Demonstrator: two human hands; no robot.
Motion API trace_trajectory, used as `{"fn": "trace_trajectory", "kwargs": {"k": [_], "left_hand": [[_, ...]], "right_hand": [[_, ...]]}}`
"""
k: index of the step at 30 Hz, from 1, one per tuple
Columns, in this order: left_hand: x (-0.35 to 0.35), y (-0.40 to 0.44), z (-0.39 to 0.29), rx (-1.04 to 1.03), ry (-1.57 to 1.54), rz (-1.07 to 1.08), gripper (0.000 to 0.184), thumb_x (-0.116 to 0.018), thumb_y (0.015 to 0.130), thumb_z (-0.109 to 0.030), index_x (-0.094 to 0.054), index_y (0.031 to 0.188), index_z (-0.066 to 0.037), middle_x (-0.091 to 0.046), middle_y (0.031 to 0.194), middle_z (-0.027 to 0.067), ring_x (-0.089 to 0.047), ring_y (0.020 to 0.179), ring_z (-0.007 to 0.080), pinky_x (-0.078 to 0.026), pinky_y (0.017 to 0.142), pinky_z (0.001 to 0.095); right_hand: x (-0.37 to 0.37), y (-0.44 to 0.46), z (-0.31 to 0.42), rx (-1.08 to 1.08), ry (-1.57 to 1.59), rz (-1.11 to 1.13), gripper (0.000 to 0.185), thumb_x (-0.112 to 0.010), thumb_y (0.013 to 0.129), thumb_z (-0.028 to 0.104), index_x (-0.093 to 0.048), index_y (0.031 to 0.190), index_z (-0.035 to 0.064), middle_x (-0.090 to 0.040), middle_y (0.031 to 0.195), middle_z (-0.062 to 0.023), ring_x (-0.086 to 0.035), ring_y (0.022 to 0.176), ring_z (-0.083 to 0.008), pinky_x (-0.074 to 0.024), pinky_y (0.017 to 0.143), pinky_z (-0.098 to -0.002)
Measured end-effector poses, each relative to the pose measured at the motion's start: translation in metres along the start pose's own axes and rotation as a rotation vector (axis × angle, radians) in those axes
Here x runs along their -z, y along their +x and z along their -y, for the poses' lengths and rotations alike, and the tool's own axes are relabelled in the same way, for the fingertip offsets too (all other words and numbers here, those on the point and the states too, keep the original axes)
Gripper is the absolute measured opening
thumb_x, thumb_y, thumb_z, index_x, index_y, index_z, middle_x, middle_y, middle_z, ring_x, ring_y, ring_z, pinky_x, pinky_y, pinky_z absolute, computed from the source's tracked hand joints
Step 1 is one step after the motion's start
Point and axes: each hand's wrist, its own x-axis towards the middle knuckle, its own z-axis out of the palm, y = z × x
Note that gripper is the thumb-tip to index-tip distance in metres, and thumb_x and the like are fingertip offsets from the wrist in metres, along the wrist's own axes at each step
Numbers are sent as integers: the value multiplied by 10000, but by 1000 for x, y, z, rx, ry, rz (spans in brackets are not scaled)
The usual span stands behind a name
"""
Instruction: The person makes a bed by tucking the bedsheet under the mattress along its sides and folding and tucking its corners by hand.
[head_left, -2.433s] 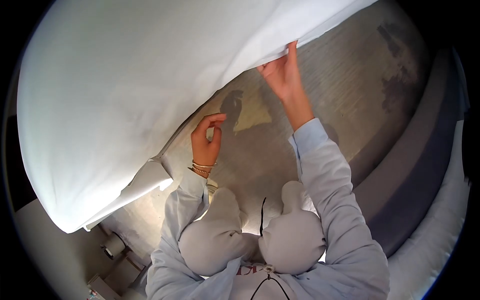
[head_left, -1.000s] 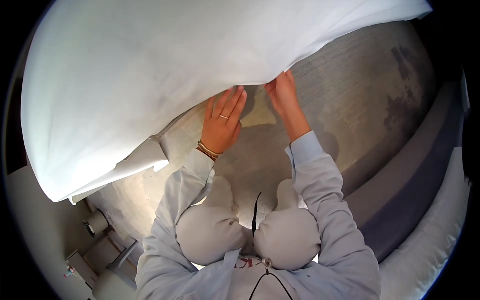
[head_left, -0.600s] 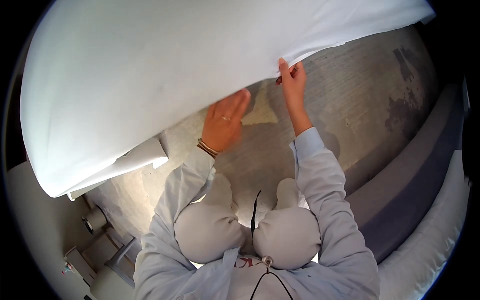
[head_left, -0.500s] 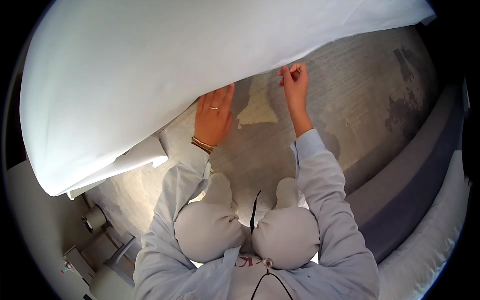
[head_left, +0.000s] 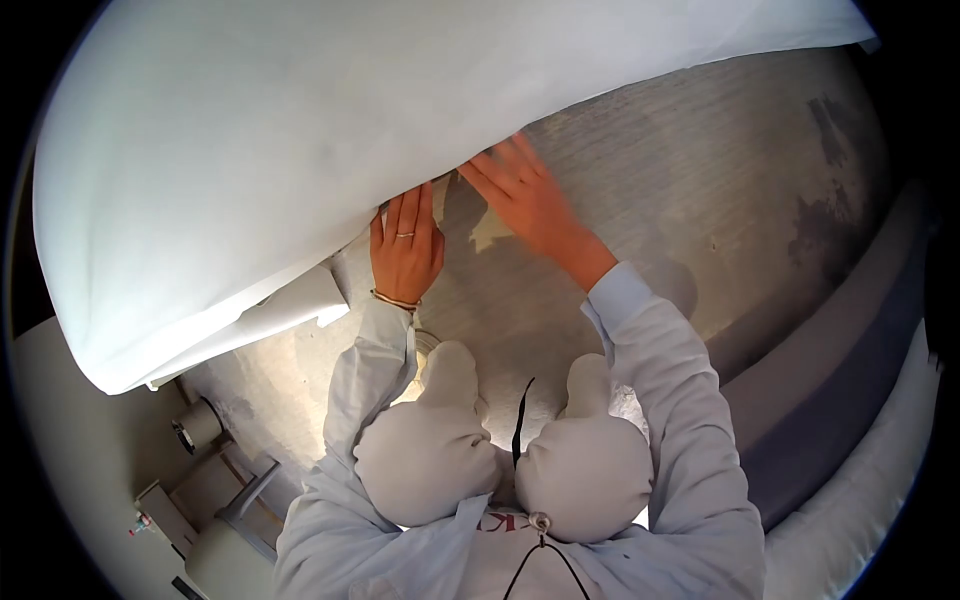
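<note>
Broad, smooth white cloth sheet: spread across the upper left, its lower edge slanting up to the far right; it probably lies flat because something firm, hidden beneath, bears it.
Loose white cloth flap: hangs below the sheet's edge at lower left, seemingly because nothing holds it up.
Bare left hand with ring and bracelets: fingers straight and close together, thumb apart, not curled round anything; their tips meet the sheet's edge, likely to press or tuck there. Back of the hand faces the camera, forearm pointing forward.
Bare right hand in a pale blue cuff: fingers spread and unclosed, somewhat blurred, tips at the same edge; the forearm angles inward to the left, bringing it near the left hand.
Grey, streaked floor: shows beyond the right hand.
Dark grey padded side: curves along the far right.
</note>
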Motion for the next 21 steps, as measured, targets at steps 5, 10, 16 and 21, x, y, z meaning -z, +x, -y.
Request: {"fn": "trace_trajectory", "kwargs": {"k": [5,10,16,21], "left_hand": [[-1,2,-1,52,-11,-18,502,-562,768,-48,-471,1258,11,-545,1219,111,-518,1117,282,-393,903,448],[1,14,-9,131,-5,-40,481,-578,749,-51,-507,1220,16,-585,1121,112,-553,1033,266,-396,888,418],[5,37,-22,194,40,59,533,-619,762,-119,-458,1246,32,-530,1198,190,-515,1090,352,-391,916,446],[-2,41,-29,259,91,70,534,-630,759,-145,-466,1237,26,-556,1151,184,-542,1037,351,-409,888,426]], "right_hand": [[-14,-4,-5,8,-228,-12,458,-557,788,109,-529,1245,109,-479,1303,8,-384,1277,-203,-299,1066,-445],[-19,9,12,-91,-263,-30,325,-571,773,133,-608,1097,141,-547,1196,16,-469,1176,-183,-301,1062,-448],[-9,38,23,-224,-100,10,356,-584,745,157,-593,1092,82,-559,1128,4,-459,1180,-186,-270,1081,-417],[-14,37,14,-178,-8,-66,373,-588,718,136,-589,1086,81,-562,1124,-5,-470,1146,-186,-289,1055,-408]]}}
